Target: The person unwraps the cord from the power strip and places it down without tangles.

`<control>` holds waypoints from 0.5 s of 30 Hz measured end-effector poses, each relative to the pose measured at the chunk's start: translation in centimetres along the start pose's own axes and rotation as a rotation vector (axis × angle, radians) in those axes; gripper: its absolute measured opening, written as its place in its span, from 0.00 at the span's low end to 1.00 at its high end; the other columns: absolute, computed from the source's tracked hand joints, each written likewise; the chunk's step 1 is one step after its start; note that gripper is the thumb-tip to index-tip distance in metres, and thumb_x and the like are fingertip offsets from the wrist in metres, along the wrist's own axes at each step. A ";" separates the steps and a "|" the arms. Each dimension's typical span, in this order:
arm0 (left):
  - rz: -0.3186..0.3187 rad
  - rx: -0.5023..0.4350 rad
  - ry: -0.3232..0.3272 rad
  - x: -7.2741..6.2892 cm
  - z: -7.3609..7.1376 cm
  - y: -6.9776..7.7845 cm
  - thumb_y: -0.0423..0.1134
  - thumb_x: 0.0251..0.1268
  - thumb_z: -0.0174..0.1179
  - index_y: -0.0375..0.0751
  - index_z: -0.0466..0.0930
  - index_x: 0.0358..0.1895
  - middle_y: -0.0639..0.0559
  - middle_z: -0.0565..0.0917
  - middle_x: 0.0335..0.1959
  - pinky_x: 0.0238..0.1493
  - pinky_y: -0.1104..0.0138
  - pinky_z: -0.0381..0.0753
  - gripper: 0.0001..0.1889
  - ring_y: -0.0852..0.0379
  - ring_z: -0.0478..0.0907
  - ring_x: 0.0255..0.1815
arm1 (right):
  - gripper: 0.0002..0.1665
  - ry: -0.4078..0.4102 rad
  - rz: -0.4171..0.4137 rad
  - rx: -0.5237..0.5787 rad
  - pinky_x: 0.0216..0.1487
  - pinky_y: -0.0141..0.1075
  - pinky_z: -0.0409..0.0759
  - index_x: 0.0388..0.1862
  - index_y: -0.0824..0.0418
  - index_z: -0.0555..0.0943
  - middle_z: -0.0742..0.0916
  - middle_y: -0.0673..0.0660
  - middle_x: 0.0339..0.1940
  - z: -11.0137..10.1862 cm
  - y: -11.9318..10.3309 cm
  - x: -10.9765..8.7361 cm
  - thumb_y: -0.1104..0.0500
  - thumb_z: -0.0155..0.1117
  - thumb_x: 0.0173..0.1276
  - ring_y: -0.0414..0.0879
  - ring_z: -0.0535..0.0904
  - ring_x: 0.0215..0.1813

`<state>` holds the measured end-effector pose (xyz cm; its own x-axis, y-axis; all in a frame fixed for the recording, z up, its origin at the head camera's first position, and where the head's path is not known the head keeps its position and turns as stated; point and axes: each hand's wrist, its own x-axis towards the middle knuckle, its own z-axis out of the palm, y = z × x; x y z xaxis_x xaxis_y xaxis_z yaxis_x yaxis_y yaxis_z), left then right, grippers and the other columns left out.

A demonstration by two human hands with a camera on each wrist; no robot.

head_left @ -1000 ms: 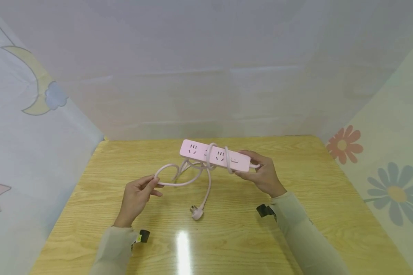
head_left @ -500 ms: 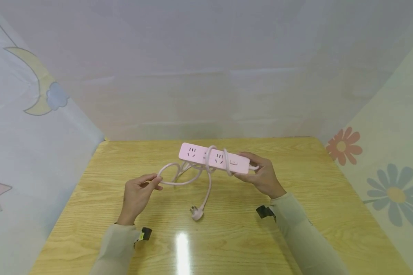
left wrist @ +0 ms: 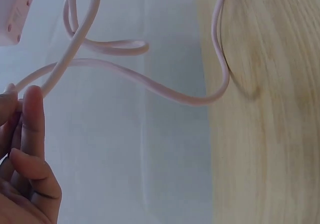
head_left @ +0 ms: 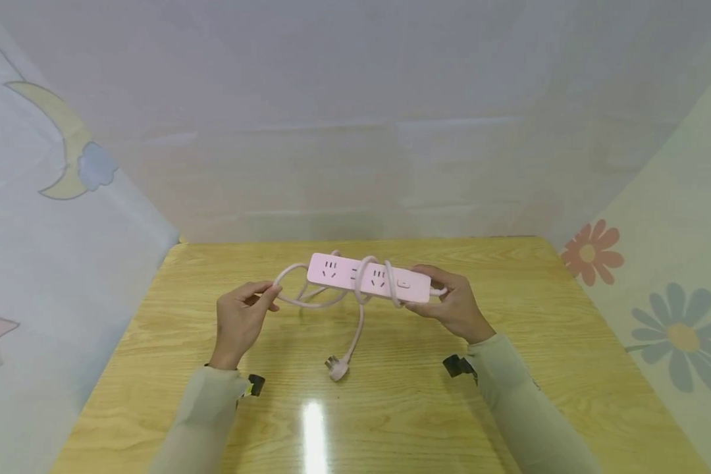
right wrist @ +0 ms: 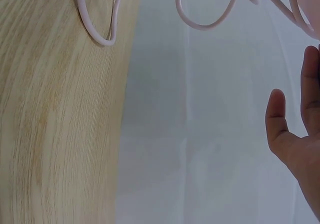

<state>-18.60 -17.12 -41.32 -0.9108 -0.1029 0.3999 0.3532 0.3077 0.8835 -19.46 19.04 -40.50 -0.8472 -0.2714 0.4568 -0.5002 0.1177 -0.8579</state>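
Note:
A pink power strip (head_left: 343, 271) is held up above the table, tilted slightly down to the right. My right hand (head_left: 453, 304) grips its switch end, thumb at the lower edge and fingers behind. The strip's pink cord (head_left: 322, 305) loops twice round its middle, and slack coils hang behind and left of it. My left hand (head_left: 243, 319) pinches a loop of this cord between thumb and fingertips; the left wrist view shows the fingertips (left wrist: 33, 101) on the cord. The plug (head_left: 336, 368) dangles below the strip with its prongs toward the left.
A wood-grain table (head_left: 450, 421) lies beneath, with a bright light reflection near its front. Pale fabric walls (head_left: 355, 171) stand behind and on both sides, printed with a moon, a star and flowers. A small black camera sits on each wrist.
My left hand has moved up and slightly right with its cord loop. The strip's left end has dipped a little, so it lies more level. The right hand keeps its grip.

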 end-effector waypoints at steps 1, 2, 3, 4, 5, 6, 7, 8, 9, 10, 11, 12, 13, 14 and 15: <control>0.006 0.007 0.003 0.1 0.0 0.1 0.32 0.63 0.69 0.29 0.88 0.40 0.37 0.87 0.31 0.09 0.75 0.55 0.08 0.61 0.82 0.19 | 0.32 -0.003 0.001 0.002 0.37 0.31 0.83 0.56 0.77 0.78 0.86 0.41 0.51 0.0 0.0 0.0 0.81 0.73 0.48 0.41 0.82 0.46; 0.010 0.011 0.005 0.2 0.1 0.1 0.32 0.63 0.69 0.29 0.88 0.40 0.37 0.87 0.31 0.09 0.75 0.55 0.08 0.62 0.82 0.19 | 0.32 -0.006 0.002 0.005 0.37 0.31 0.83 0.56 0.77 0.78 0.86 0.41 0.51 0.0 0.0 0.0 0.81 0.73 0.48 0.41 0.83 0.45; 0.011 0.016 0.008 0.3 0.1 0.2 0.32 0.63 0.70 0.29 0.88 0.39 0.37 0.87 0.31 0.09 0.75 0.56 0.08 0.61 0.82 0.19 | 0.32 -0.010 0.003 0.007 0.37 0.31 0.83 0.56 0.77 0.78 0.86 0.41 0.51 0.0 0.0 0.0 0.81 0.73 0.49 0.41 0.83 0.46; 0.012 0.022 0.010 0.4 0.1 0.4 0.33 0.63 0.70 0.30 0.88 0.39 0.37 0.87 0.31 0.10 0.75 0.57 0.08 0.61 0.82 0.19 | 0.32 -0.013 0.005 0.007 0.37 0.31 0.83 0.56 0.77 0.78 0.86 0.40 0.52 -0.1 -0.1 0.0 0.81 0.73 0.49 0.41 0.83 0.46; 0.014 0.026 0.012 0.6 0.1 0.5 0.33 0.63 0.70 0.30 0.88 0.39 0.37 0.87 0.30 0.10 0.75 0.57 0.08 0.61 0.82 0.19 | 0.32 -0.017 0.007 0.010 0.37 0.31 0.83 0.57 0.77 0.78 0.86 0.40 0.52 -0.1 -0.1 0.0 0.81 0.73 0.49 0.41 0.83 0.46; 0.018 0.033 0.014 0.7 0.1 0.5 0.33 0.63 0.70 0.30 0.88 0.39 0.37 0.87 0.30 0.10 0.75 0.57 0.08 0.61 0.82 0.19 | 0.32 -0.020 0.010 0.013 0.37 0.31 0.83 0.57 0.77 0.78 0.85 0.40 0.52 -0.1 -0.1 0.0 0.81 0.73 0.49 0.41 0.83 0.46; 0.020 0.034 0.016 0.8 0.1 0.6 0.33 0.63 0.70 0.30 0.88 0.39 0.36 0.87 0.31 0.10 0.75 0.58 0.08 0.61 0.82 0.20 | 0.32 -0.024 0.013 0.015 0.37 0.31 0.83 0.57 0.77 0.78 0.85 0.40 0.52 -0.1 -0.1 0.0 0.81 0.73 0.50 0.41 0.83 0.47; 0.025 0.036 0.019 0.9 0.1 0.7 0.33 0.63 0.70 0.30 0.88 0.39 0.36 0.87 0.31 0.10 0.75 0.58 0.08 0.61 0.82 0.20 | 0.32 -0.028 0.015 0.015 0.36 0.32 0.84 0.57 0.77 0.78 0.85 0.40 0.52 -0.1 -0.1 -0.1 0.80 0.73 0.50 0.41 0.83 0.47; 0.029 0.040 0.023 1.0 0.1 0.8 0.33 0.63 0.69 0.29 0.88 0.40 0.36 0.87 0.31 0.10 0.75 0.58 0.08 0.61 0.82 0.20 | 0.32 -0.031 0.016 0.017 0.36 0.32 0.84 0.57 0.77 0.78 0.85 0.40 0.53 -0.1 -0.1 -0.1 0.80 0.73 0.50 0.41 0.83 0.47; 0.035 0.041 0.026 1.1 0.1 0.8 0.33 0.63 0.69 0.29 0.88 0.40 0.36 0.87 0.32 0.10 0.75 0.58 0.08 0.63 0.82 0.20 | 0.32 -0.033 0.018 0.018 0.35 0.32 0.84 0.57 0.76 0.78 0.85 0.41 0.53 -0.2 -0.1 -0.1 0.80 0.73 0.50 0.41 0.83 0.47; 0.040 0.042 0.030 1.3 0.1 0.8 0.33 0.63 0.69 0.29 0.88 0.40 0.36 0.87 0.32 0.10 0.75 0.57 0.08 0.64 0.82 0.19 | 0.32 -0.037 0.020 0.019 0.35 0.32 0.84 0.58 0.75 0.79 0.85 0.41 0.53 -0.2 -0.1 -0.1 0.80 0.73 0.51 0.41 0.83 0.47; 0.044 0.044 0.034 1.4 0.1 0.9 0.33 0.63 0.69 0.29 0.88 0.40 0.35 0.87 0.32 0.09 0.75 0.56 0.08 0.66 0.81 0.19 | 0.32 -0.037 0.021 0.018 0.35 0.33 0.84 0.58 0.73 0.80 0.85 0.43 0.54 -0.2 -0.1 -0.1 0.80 0.73 0.50 0.42 0.83 0.47; 0.047 0.044 0.038 1.5 0.1 0.9 0.32 0.63 0.69 0.29 0.88 0.40 0.35 0.87 0.33 0.09 0.75 0.56 0.08 0.68 0.80 0.19 | 0.32 -0.038 0.024 0.019 0.35 0.33 0.84 0.58 0.71 0.80 0.85 0.45 0.54 -0.2 0.0 -0.2 0.80 0.74 0.50 0.42 0.83 0.47; 0.051 0.043 0.043 1.6 0.2 1.0 0.32 0.63 0.69 0.28 0.88 0.41 0.34 0.87 0.33 0.09 0.75 0.55 0.08 0.70 0.80 0.19 | 0.33 -0.040 0.026 0.018 0.36 0.33 0.84 0.58 0.70 0.81 0.85 0.47 0.55 -0.2 0.0 -0.2 0.80 0.74 0.50 0.42 0.83 0.47; 0.058 0.039 0.047 1.7 0.2 1.1 0.32 0.63 0.69 0.28 0.88 0.41 0.34 0.87 0.33 0.09 0.75 0.55 0.09 0.71 0.79 0.19 | 0.33 -0.042 0.029 0.019 0.37 0.33 0.84 0.58 0.68 0.82 0.85 0.50 0.56 -0.2 0.0 -0.2 0.79 0.74 0.50 0.42 0.83 0.48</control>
<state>-19.84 -16.79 -39.71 -0.8779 -0.1277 0.4616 0.3954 0.3506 0.8490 -19.31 19.26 -40.53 -0.8527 -0.3080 0.4220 -0.4721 0.1082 -0.8749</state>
